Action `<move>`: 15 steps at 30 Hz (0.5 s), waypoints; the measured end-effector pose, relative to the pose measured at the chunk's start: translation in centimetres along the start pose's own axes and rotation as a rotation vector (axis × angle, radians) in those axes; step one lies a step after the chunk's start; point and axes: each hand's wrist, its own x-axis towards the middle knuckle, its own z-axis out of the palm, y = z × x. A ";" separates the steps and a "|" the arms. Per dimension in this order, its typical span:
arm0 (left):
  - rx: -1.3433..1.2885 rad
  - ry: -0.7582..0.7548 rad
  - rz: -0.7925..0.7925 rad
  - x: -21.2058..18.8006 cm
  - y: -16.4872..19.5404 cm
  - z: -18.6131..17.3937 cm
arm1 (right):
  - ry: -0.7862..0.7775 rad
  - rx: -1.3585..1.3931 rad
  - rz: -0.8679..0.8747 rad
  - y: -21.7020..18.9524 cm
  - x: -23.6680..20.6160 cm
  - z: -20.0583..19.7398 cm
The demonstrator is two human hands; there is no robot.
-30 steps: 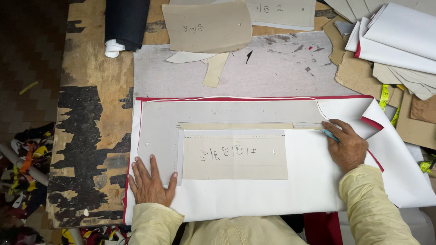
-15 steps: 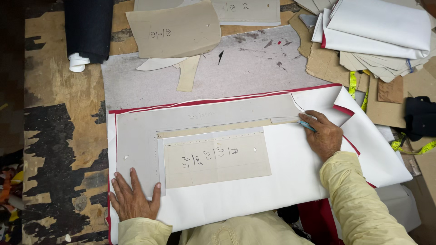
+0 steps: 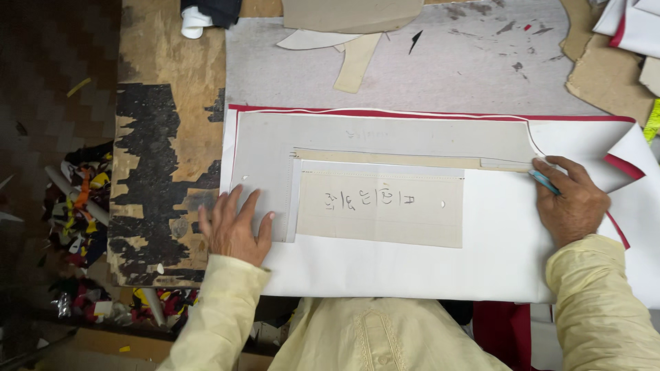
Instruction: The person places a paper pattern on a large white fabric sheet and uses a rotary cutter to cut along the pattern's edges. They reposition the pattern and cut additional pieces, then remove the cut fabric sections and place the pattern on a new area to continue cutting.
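White fabric (image 3: pixel 481 268): left hand (image 3: pixel 234 230) flat, fingers spread; right hand (image 3: pixel 574 206) grips blue pen (image 3: pixel 544 181).

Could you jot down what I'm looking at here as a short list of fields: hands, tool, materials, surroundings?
Left hand: left hand flat, pressing the grey card pattern onto the white fabric
Right hand: right hand holds a blue pen at the pattern's edge
On top: smaller beige card piece with handwriting
Surface: worn wooden table
Floor: coloured scraps at left

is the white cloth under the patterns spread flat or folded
Spread flat: the white cloth lies smooth under the patterns, only its right corner turned over.
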 end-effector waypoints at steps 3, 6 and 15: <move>-0.117 -0.322 0.138 4.2 -0.2 -3.2 | -0.026 -0.054 -0.019 -0.8 0.1 -0.2; -0.056 -0.451 0.391 9.4 -0.4 -4.8 | -0.030 -0.093 -0.043 -2.2 0.4 -0.7; 0.172 -0.762 0.423 16.1 -0.3 -3.0 | -0.106 0.151 0.060 -2.3 1.2 2.4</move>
